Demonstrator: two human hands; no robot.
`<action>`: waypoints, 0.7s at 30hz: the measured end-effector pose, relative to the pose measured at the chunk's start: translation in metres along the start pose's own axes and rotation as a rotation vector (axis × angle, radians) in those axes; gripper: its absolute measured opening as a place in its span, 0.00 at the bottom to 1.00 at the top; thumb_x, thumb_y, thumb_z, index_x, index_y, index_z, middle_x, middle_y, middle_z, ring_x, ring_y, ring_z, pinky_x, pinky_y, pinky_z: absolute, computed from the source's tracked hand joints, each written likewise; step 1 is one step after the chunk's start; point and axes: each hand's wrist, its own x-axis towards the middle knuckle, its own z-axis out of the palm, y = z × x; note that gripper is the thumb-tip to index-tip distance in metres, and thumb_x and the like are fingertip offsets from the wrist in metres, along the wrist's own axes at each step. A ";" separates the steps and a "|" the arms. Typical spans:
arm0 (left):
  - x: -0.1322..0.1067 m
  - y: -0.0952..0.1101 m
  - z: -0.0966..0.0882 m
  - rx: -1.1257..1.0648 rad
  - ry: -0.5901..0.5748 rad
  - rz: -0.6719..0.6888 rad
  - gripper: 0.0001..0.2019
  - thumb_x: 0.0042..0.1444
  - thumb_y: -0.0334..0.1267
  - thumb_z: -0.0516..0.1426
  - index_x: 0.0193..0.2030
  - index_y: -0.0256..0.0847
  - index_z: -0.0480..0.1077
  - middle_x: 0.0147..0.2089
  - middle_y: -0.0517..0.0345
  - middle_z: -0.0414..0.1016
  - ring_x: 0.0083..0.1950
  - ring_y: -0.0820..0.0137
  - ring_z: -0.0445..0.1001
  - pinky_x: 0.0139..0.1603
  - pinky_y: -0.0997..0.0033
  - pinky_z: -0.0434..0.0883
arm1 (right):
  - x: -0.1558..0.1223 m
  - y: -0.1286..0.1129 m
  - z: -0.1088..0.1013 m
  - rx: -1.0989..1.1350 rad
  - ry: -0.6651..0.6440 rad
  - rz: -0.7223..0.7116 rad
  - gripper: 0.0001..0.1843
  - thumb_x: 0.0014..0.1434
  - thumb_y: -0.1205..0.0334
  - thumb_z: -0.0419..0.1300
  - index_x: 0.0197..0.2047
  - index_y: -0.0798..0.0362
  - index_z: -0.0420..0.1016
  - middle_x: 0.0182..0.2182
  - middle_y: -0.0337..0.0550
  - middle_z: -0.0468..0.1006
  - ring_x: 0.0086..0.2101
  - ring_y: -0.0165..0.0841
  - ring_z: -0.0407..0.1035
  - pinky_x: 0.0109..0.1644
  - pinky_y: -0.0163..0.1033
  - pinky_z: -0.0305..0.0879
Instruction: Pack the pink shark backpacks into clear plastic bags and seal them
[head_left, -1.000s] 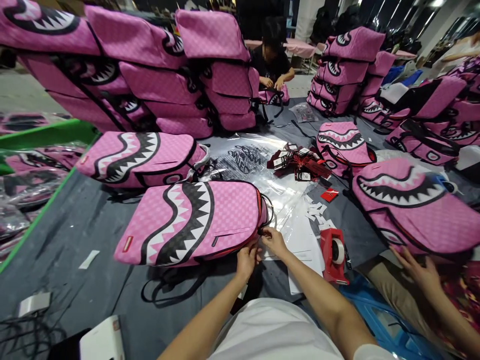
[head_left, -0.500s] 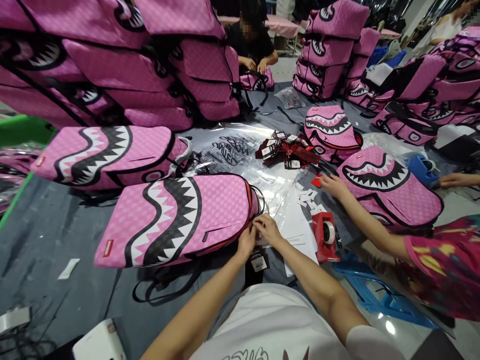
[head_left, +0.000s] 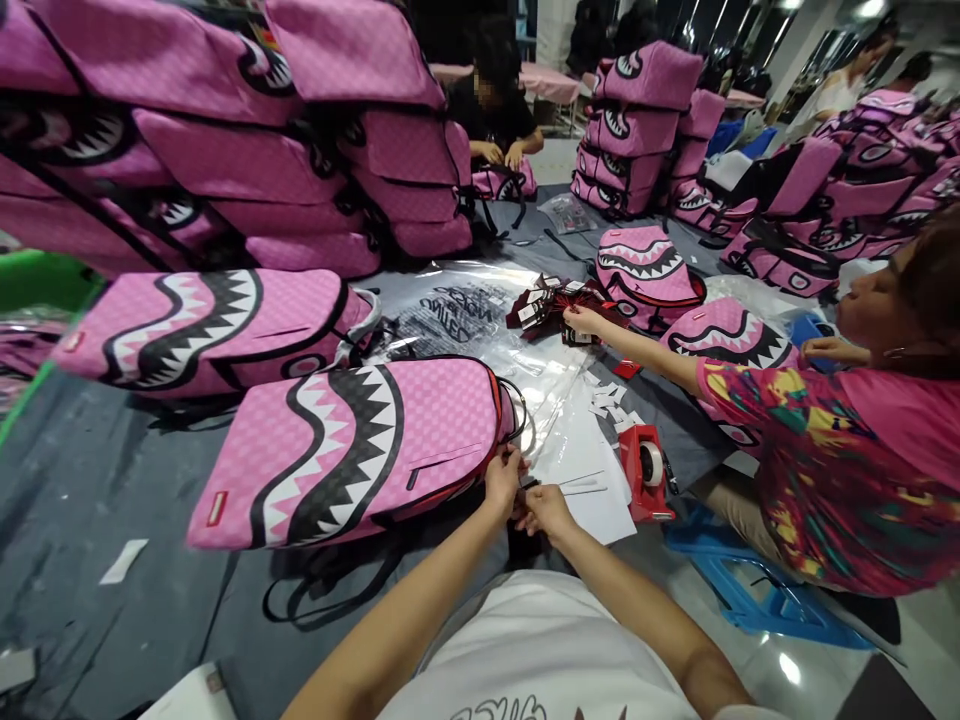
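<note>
A pink backpack with a shark-mouth print lies flat on the grey table in front of me. My left hand is pinched at the backpack's top end, by the black loop and red trim. My right hand is closed just beside it, over a dark hang tag that it mostly hides. Both hands touch each other at the bag's top edge. A second shark backpack lies behind the first.
Stacks of pink backpacks rise at the back left. A red tape dispenser, white paper slips and clear plastic bags lie to the right. A co-worker's hand reaches into a pile of dark red tags. Another person sits far behind.
My hands have stayed at the backpack's top end, the right one dropping lower over the hang tag. The co-worker at right has leaned in and reached from the paper slips to the tag pile.
</note>
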 end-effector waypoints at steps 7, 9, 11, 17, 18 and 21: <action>-0.014 0.006 -0.038 0.411 -0.102 0.214 0.10 0.62 0.29 0.54 0.44 0.43 0.76 0.43 0.50 0.79 0.43 0.62 0.81 0.46 0.65 0.74 | -0.009 -0.015 -0.035 -0.088 0.195 -0.276 0.14 0.60 0.52 0.64 0.28 0.50 0.72 0.27 0.42 0.77 0.30 0.35 0.75 0.30 0.33 0.67; -0.017 0.004 -0.047 0.473 -0.141 0.282 0.14 0.60 0.24 0.53 0.46 0.43 0.76 0.52 0.47 0.77 0.45 0.63 0.81 0.49 0.64 0.74 | -0.006 -0.022 -0.046 -0.051 0.248 -0.354 0.11 0.58 0.53 0.66 0.29 0.50 0.74 0.34 0.44 0.79 0.37 0.36 0.75 0.35 0.34 0.69; -0.016 0.000 -0.052 0.495 -0.185 0.351 0.17 0.60 0.23 0.53 0.49 0.43 0.77 0.58 0.47 0.74 0.48 0.63 0.81 0.51 0.65 0.74 | 0.005 -0.027 -0.048 0.020 0.267 -0.400 0.13 0.56 0.50 0.68 0.32 0.50 0.76 0.35 0.45 0.79 0.34 0.35 0.75 0.32 0.34 0.69; -0.006 -0.013 -0.051 0.407 -0.252 0.512 0.16 0.65 0.31 0.52 0.55 0.44 0.76 0.54 0.52 0.78 0.53 0.64 0.78 0.55 0.64 0.76 | 0.043 -0.027 -0.020 0.360 0.266 -0.394 0.28 0.53 0.31 0.62 0.35 0.50 0.69 0.28 0.39 0.76 0.22 0.29 0.69 0.21 0.33 0.66; -0.005 -0.015 -0.049 0.380 -0.246 0.521 0.16 0.67 0.36 0.51 0.55 0.43 0.76 0.52 0.52 0.79 0.48 0.65 0.79 0.51 0.64 0.77 | 0.046 -0.024 -0.016 0.409 0.263 -0.385 0.29 0.53 0.30 0.62 0.34 0.50 0.67 0.27 0.38 0.75 0.21 0.27 0.68 0.22 0.32 0.66; -0.005 -0.022 -0.045 0.291 -0.243 0.532 0.21 0.69 0.47 0.49 0.57 0.40 0.75 0.45 0.51 0.79 0.32 0.70 0.75 0.37 0.67 0.77 | 0.046 -0.016 -0.011 0.504 0.226 -0.361 0.30 0.51 0.30 0.65 0.34 0.50 0.66 0.24 0.34 0.71 0.20 0.25 0.65 0.23 0.31 0.66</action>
